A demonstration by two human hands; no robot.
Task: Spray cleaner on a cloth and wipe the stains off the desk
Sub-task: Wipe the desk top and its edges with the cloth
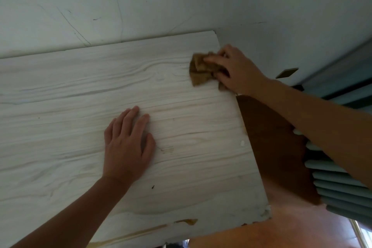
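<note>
My right hand [233, 68] presses a crumpled brown cloth [201, 70] onto the far right corner of the tabletop [80, 90], fingers curled over it and gripping. Cloth lies flat against the pale wood-grain surface, close to the white wall [141, 0]. My left hand [128, 147] is open, palm down, fingers spread flat near the middle of the tabletop, holding nothing. Small dark stain [153, 187] just beside my left wrist. Faint smudge [168, 149] right of my left thumb.

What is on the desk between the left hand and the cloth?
Only bare desk: the head view shows nothing lying between the left hand and the cloth under the right hand.
</note>
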